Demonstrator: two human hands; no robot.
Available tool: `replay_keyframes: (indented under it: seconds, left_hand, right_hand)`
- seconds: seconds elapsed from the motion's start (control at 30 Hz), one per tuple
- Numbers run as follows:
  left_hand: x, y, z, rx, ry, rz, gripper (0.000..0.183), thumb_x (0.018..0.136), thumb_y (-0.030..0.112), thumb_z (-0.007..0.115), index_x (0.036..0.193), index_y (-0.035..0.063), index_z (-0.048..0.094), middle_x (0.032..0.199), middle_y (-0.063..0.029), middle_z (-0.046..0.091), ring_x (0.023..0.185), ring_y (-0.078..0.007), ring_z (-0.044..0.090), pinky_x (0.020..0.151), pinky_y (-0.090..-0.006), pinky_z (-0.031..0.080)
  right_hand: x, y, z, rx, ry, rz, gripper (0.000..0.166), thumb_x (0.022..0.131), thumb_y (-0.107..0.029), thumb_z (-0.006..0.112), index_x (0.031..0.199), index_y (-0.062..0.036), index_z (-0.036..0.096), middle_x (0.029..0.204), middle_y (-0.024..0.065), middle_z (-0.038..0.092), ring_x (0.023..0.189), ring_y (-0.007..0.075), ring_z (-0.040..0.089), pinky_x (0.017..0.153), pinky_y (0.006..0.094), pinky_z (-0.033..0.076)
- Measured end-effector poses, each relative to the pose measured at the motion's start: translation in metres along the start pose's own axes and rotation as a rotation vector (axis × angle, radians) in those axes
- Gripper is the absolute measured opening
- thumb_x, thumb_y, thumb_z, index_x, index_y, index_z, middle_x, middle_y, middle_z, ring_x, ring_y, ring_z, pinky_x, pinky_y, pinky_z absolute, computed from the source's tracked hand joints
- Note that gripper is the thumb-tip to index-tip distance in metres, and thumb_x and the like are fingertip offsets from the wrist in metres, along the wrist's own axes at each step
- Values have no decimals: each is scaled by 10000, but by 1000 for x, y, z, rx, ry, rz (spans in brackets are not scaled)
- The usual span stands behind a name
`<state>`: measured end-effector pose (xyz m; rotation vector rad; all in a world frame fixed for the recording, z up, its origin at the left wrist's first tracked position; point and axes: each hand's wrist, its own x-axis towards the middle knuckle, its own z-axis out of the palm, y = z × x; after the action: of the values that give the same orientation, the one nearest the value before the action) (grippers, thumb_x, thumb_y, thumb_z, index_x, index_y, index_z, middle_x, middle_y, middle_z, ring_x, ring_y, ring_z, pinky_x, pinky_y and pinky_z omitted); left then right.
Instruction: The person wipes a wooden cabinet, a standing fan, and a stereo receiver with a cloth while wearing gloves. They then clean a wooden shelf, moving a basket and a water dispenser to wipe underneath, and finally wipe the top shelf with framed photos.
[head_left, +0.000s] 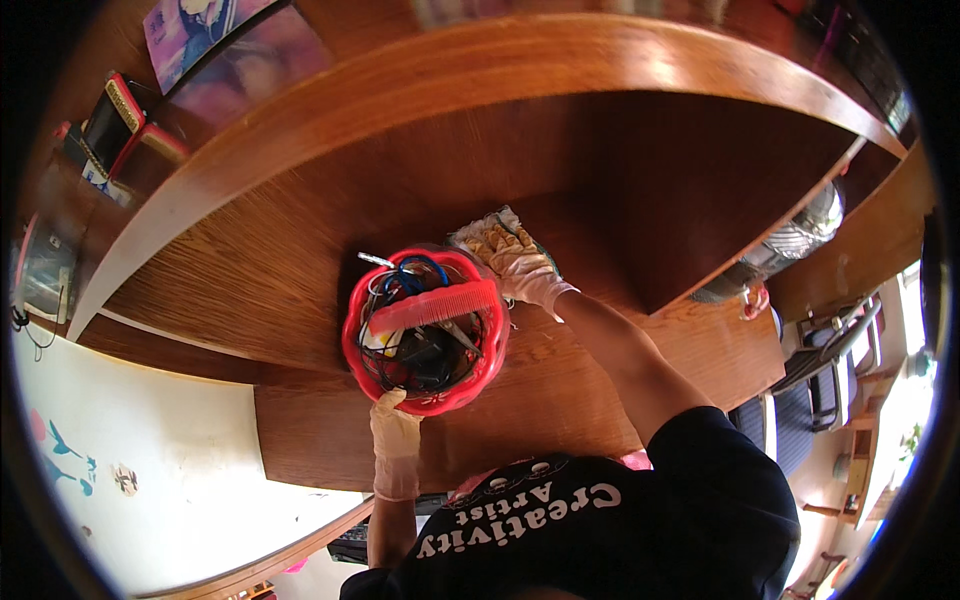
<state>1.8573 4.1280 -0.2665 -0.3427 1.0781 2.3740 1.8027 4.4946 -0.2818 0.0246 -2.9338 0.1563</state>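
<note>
My left hand (395, 424), in a pale glove, grips the near rim of a red plastic basket (495, 352). The basket holds a red comb (439, 306), a blue cable (424, 271), black cords with what looks like a black adapter (426, 356), and metal scissors or pliers (459, 336). Just beyond it, my gloved right hand (517, 262) presses flat on a whitish cloth (480, 225) with a green edge. The cloth lies on the wooden desk surface (547, 360). Part of the cloth is hidden under my fingers.
A curved wooden shelf (465, 56) arches above the desk, bearing a picture (199, 30) and a red-edged box (120, 112). An upright panel (712, 195) stands on the right, with a plastic-wrapped object (802, 217) behind it. Chairs (817, 375) are further right; a white wall (172, 442) is left.
</note>
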Motion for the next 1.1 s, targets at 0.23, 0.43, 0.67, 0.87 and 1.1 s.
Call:
replay_keyframes:
  seconds: [0.23, 0.43, 0.67, 0.87, 1.1]
  left_hand:
    - [1, 6, 23, 39, 68, 23, 224, 896, 67, 563, 1101, -13, 602, 1088, -131, 660, 1019, -270, 667, 939, -434, 558]
    - [-1, 8, 24, 143, 101, 37, 206, 950, 130, 553, 1090, -12, 605, 1056, -124, 680, 963, -250, 689, 874, -402, 577]
    - [2, 15, 13, 160, 18, -4, 201, 961, 131, 539, 1087, -12, 602, 1084, -146, 684, 995, -265, 692, 889, -413, 579]
    - [10, 15, 34, 117, -135, -96, 279, 935, 82, 526, 1184, -15, 606, 1180, -150, 683, 1096, -288, 672, 980, -483, 544]
    - [45, -11, 76, 236, -178, -177, 391, 940, 120, 581, 1291, -40, 519, 1290, -229, 632, 1187, -378, 629, 1039, -572, 497]
  right_hand:
    - [39, 35, -66, 290, -36, -30, 642, 639, -160, 745, 1270, -256, 677, 1330, 51, 652, 1305, 272, 554, 1170, 417, 352]
    - [-14, 123, 1, -62, 110, 659, 512, 958, -362, 517, 1413, -133, 564, 1467, 97, 550, 1356, 286, 504, 1166, 371, 368]
    - [-67, 101, -6, -114, 29, 677, 627, 1051, -440, 356, 1580, -103, 339, 1618, 155, 366, 1475, 329, 374, 1222, 416, 303]
    - [-177, 33, -26, -125, 111, 644, 590, 1032, -372, 447, 1528, -57, 390, 1478, 266, 492, 1351, 399, 503, 1135, 453, 419]
    - [-283, -25, -67, -79, 345, 468, 478, 963, -220, 570, 1405, -38, 542, 1418, 209, 551, 1365, 390, 474, 1170, 496, 350]
